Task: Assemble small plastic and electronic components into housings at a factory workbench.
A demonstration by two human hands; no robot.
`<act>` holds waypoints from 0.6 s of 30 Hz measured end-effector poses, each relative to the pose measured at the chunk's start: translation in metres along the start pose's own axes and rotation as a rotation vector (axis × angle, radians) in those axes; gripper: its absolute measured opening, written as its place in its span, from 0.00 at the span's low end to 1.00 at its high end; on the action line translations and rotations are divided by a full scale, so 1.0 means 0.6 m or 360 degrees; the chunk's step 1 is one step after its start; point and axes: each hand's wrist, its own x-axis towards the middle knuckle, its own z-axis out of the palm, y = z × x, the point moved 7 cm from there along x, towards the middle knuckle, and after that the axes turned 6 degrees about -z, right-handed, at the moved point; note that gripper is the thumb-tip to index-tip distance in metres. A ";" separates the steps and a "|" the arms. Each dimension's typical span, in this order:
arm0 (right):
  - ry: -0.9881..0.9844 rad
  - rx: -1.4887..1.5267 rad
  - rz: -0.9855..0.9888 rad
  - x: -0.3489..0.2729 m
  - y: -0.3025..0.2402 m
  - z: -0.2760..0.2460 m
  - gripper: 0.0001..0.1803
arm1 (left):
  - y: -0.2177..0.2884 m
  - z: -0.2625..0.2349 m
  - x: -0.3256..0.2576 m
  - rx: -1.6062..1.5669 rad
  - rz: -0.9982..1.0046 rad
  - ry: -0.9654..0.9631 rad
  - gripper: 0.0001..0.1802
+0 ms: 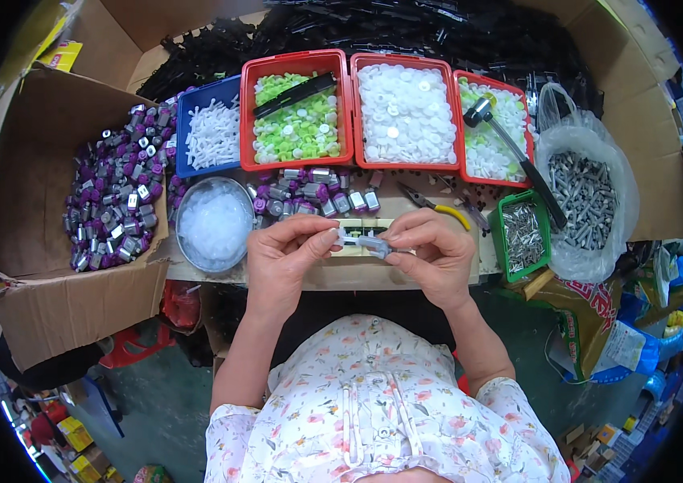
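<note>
Above the table's near edge, both my hands are raised close together with fingertips pinched. My left hand (283, 253) is closed on a small white plastic part (342, 236). In my right hand (436, 251) is a small silver-grey part (373, 245), its end meeting or almost meeting the white one; I cannot tell whether they are joined. Right behind them lies a pale yellow fixture (353, 250), partly covered by the fingers. Several small motors (309, 191), silver with purple ends, lie just beyond my hands.
Red trays hold white discs (406, 113) and green-white pieces (297, 133); a blue tray (183, 129) holds white sticks. A bowl of white grease (214, 223), pliers (438, 205), a hammer (519, 153), a green basket (541, 258) and a motor-filled carton (35, 161) surround my hands.
</note>
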 end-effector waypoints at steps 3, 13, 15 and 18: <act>-0.0004 0.0009 -0.0009 0.002 0.003 0.000 0.13 | -0.001 -0.002 0.001 0.0022 0.0028 0.0021 0.07; -0.0117 -0.0019 0.0037 0.011 0.009 0.005 0.15 | -0.002 0.005 0.003 0.0039 0.0093 -0.0059 0.07; -0.0110 -0.0056 0.0010 0.011 0.005 0.000 0.15 | -0.003 0.002 0.004 0.0064 0.0144 -0.0056 0.07; -0.0149 -0.0084 0.0073 0.007 0.006 -0.007 0.15 | -0.004 0.005 0.005 0.0084 0.0187 -0.0051 0.07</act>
